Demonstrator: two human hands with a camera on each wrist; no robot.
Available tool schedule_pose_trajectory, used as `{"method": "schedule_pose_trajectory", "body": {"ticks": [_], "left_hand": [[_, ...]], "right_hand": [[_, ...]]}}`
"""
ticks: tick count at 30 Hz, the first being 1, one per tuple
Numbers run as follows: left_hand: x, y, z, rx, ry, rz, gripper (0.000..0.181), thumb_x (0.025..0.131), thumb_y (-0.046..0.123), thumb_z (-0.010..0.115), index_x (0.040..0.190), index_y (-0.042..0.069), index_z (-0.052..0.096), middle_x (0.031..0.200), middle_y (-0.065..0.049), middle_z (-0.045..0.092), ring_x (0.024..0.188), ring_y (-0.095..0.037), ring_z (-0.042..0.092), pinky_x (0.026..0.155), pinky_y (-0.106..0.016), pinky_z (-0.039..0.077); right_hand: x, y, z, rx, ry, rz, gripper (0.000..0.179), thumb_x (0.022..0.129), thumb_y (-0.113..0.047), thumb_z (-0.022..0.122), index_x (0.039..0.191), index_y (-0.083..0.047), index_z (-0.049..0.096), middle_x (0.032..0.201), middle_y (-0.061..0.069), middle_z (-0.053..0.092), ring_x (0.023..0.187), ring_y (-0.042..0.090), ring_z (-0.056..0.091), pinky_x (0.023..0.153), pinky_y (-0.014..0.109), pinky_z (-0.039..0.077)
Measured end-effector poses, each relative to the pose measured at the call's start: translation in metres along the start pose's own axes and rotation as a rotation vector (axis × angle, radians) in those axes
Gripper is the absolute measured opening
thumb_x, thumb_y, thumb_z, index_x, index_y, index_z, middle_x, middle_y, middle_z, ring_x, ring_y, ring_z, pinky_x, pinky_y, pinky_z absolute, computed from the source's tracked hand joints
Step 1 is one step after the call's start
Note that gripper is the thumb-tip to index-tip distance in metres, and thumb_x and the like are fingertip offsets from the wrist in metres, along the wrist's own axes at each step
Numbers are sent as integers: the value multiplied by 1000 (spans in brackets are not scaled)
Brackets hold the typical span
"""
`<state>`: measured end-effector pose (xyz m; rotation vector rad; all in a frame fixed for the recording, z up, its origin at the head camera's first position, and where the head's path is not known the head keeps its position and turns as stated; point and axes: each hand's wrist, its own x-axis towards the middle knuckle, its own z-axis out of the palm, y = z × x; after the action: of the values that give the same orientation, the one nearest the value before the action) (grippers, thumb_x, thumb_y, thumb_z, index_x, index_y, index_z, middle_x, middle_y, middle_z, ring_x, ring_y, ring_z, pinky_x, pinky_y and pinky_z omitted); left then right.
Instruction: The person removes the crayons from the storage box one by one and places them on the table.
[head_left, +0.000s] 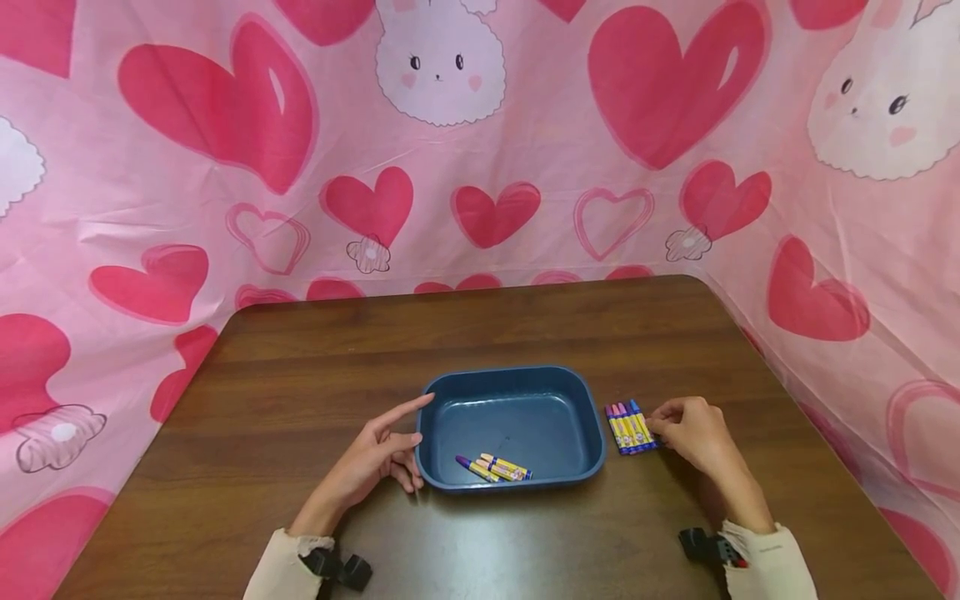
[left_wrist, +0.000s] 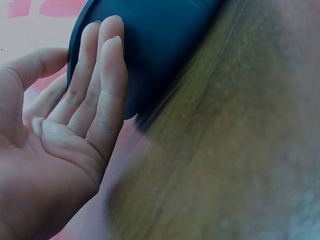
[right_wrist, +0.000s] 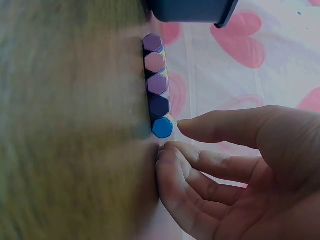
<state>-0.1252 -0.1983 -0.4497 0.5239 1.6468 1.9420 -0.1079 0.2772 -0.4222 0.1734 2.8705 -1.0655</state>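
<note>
A dark blue rectangular tray (head_left: 510, 486) stands on the table, with several yellow-wrapped crayons (head_left: 480, 469), one purple-tipped, lying at its near inner side. My left hand (head_left: 375, 454) rests against the tray's left wall, index finger and thumb reaching the rim. In the left wrist view its fingers (left_wrist: 107, 85) lie fairly straight along the tray's outside. Right of the tray, more crayons (head_left: 628, 427) lie side by side in a row. My right hand (head_left: 693, 432) is at the right end of that row, thumb and fingertips beside the bright blue crayon (right_wrist: 162, 128), with a gap between them.
The brown wooden table (head_left: 352, 342) has rounded far corners. A pink cloth (head_left: 420, 225) with hearts and rabbits hangs behind it and along both sides. Both wrists carry a black camera mount (head_left: 333, 567) over beige sleeves (head_left: 772, 567).
</note>
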Motion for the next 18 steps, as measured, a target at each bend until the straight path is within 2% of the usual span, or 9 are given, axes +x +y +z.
{"method": "schedule_pose_trajectory", "body": {"ticks": [8, 18], "left_hand": [[0, 1, -1, 13, 3, -5, 55, 106, 12, 45, 158, 16, 27, 81, -14, 73, 68, -24, 72, 63, -38, 61], [0, 0, 0, -1, -2, -4, 56, 106, 11, 45, 159, 14, 25, 79, -13, 73, 68, -24, 72, 62, -38, 61]], "right_hand": [[-2, -2, 0, -20, 79, -41, 14, 90, -13, 69, 90, -1, 74, 72, 2, 68, 63, 13, 60, 52, 28, 48], [-5, -18, 1, -44, 195, -150, 6, 87, -12, 72, 89, -8, 76, 80, 4, 72, 72, 19, 59, 62, 32, 48]]}}
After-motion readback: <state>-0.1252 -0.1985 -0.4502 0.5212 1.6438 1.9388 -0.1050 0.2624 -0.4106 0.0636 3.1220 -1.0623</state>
